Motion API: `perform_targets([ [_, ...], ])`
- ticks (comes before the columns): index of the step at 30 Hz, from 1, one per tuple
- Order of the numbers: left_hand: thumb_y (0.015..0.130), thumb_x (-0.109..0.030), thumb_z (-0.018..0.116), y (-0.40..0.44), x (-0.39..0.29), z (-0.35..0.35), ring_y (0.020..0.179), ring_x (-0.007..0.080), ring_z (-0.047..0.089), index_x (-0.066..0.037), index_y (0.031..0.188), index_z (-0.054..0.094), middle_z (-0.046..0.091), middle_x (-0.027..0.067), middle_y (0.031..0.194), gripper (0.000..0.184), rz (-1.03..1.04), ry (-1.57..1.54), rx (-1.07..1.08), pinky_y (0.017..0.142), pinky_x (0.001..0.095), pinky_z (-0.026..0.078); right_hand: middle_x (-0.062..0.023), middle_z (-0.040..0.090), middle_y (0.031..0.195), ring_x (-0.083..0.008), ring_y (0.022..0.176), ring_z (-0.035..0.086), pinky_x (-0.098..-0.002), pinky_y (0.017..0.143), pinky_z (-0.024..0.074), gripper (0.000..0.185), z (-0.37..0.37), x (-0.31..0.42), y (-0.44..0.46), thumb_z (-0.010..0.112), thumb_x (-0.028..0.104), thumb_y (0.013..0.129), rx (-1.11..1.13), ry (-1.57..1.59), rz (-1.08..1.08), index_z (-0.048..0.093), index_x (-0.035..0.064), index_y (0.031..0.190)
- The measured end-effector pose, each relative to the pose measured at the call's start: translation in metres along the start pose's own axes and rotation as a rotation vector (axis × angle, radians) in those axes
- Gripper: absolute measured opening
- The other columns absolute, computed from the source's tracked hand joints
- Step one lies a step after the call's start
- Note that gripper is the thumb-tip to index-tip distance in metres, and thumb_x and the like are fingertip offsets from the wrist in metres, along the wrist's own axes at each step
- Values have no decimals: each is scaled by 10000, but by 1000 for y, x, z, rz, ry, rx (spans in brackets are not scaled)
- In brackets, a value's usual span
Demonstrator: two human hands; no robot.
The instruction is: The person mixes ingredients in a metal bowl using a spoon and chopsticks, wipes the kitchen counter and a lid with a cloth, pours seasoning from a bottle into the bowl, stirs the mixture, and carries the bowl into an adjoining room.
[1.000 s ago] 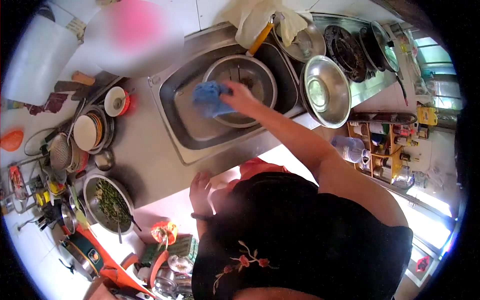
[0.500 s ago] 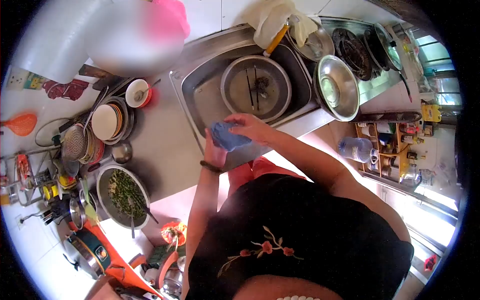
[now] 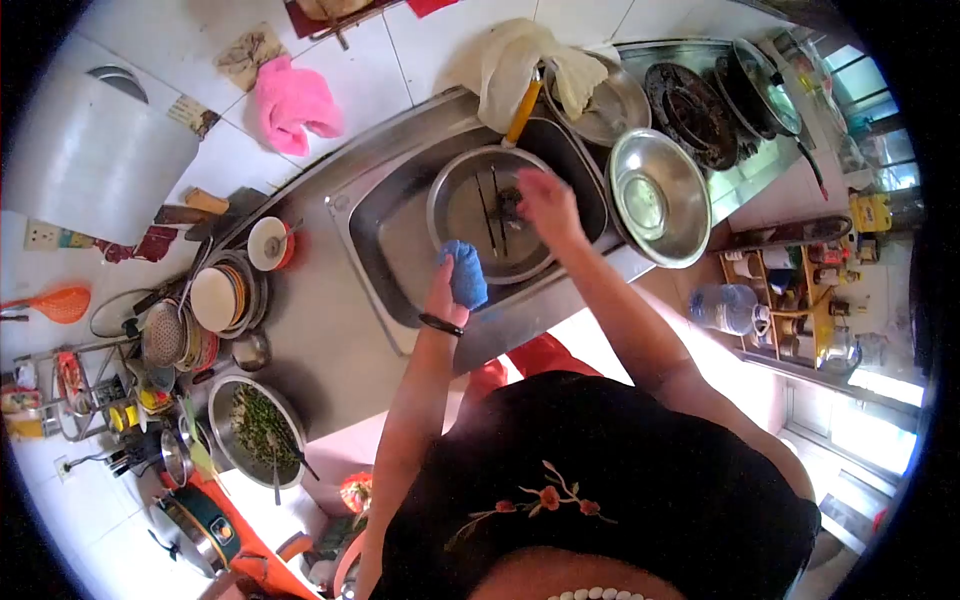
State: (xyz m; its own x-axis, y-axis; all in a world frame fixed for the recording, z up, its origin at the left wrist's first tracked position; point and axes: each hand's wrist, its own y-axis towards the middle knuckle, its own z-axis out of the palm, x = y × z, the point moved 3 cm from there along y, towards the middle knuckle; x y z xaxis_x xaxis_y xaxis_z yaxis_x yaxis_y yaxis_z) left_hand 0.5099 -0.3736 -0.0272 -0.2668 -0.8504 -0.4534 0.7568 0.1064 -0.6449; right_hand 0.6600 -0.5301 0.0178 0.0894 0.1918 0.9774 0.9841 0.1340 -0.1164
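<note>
A crumpled blue cloth (image 3: 465,277) is in my left hand (image 3: 440,297), fingers wrapped round it, above the front of the steel sink (image 3: 392,235). My right hand (image 3: 552,208) holds no visible cloth and is over the right side of a metal basin (image 3: 438,192) in the sink. Motion smears its fingers. Inside the basin lie two dark chopsticks (image 3: 484,212) and a dark clump like a scouring pad (image 3: 508,204), close to my right fingertips. Whether they touch it I cannot tell.
A yellow-handled tool (image 3: 523,112) leans at the sink's back edge. Right of it stand a steel bowl (image 3: 690,200) and dark pans (image 3: 690,110). On the left are stacked plates (image 3: 213,300), a white cup (image 3: 266,243) and a bowl of chopped greens (image 3: 292,400).
My right hand has left the blue cloth and moved forward over the basin. My left hand keeps the cloth, now more upright. The head view has shifted, showing a pink cloth on the wall.
</note>
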Motion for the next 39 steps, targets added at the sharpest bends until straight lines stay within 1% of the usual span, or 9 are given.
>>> perform_targets([
  [4, 891, -437, 565, 57, 17, 18, 503, 108, 342, -172, 800, 471, 367, -63, 654, 295, -113, -111, 443, 464, 274, 255, -101, 571, 669, -144, 572, 513, -301, 545, 432, 233, -56, 96, 80, 538, 231, 930, -376, -54, -454, 567, 0, 930],
  [7, 865, -386, 620, 109, 32, 32, 542, 112, 402, -151, 876, 534, 438, -50, 680, 251, -37, -87, 365, 480, 268, 316, -167, 638, 800, -334, 693, 615, -405, 620, 475, 230, -66, 126, 127, 546, 270, 902, -330, -550, -467, 596, 45, 910],
  [8, 843, -347, 657, 122, 30, 44, 619, 142, 520, -130, 962, 571, 556, -27, 769, 262, -121, -180, 657, 531, 296, 428, -166, 638, 811, -344, 719, 613, -419, 633, 478, 233, -66, 125, 136, 543, 277, 896, -298, -645, -482, 596, 50, 899],
  [10, 917, -277, 560, 164, 51, 37, 691, 196, 563, -121, 1031, 557, 583, 26, 845, 194, 26, -101, 197, 574, 363, 478, -165, 637, 834, -363, 771, 609, -449, 661, 484, 238, -66, 121, 152, 537, 290, 886, -225, -843, -512, 597, 60, 876],
  [14, 939, -214, 524, 217, 60, 53, 945, 257, 606, -104, 1173, 513, 610, 92, 1061, 259, 64, -126, 36, 816, 435, 518, -148, 630, 811, -355, 781, 609, -457, 671, 487, 232, -69, 121, 162, 521, 292, 882, -130, -894, -568, 583, 71, 850],
  [25, 928, -276, 497, 330, 70, 59, 947, 249, 604, -103, 1182, 515, 607, 92, 1075, 308, -77, 132, 331, 813, 413, 510, -174, 646, 828, -368, 753, 614, -394, 675, 500, 238, -103, 126, 216, 572, 278, 860, -17, -1020, -457, 645, 70, 952],
  [32, 922, -247, 532, 311, 53, 86, 773, 235, 646, -106, 1134, 552, 651, 69, 917, 256, -24, -187, 269, 701, 384, 553, -50, 613, 820, -130, 716, 562, -240, 667, 461, 140, -78, 122, 37, 522, -43, 861, 26, -230, -427, 628, 4, 939],
  [35, 934, -313, 523, 303, 49, 84, 790, 223, 648, -69, 1096, 566, 651, 71, 977, 295, -105, -213, 233, 682, 364, 558, -67, 619, 795, -126, 721, 575, -242, 653, 470, 166, -42, 47, -6, 502, -5, 873, 385, -106, 24, 634, -1, 974],
  [39, 941, -356, 499, 279, 38, 80, 916, 249, 622, -67, 1121, 558, 634, 97, 1060, 346, -147, -288, 222, 794, 403, 525, -54, 623, 870, -147, 665, 587, -258, 587, 473, 204, -36, -103, 13, 487, 197, 932, 122, 231, 642, 604, 53, 1016],
])
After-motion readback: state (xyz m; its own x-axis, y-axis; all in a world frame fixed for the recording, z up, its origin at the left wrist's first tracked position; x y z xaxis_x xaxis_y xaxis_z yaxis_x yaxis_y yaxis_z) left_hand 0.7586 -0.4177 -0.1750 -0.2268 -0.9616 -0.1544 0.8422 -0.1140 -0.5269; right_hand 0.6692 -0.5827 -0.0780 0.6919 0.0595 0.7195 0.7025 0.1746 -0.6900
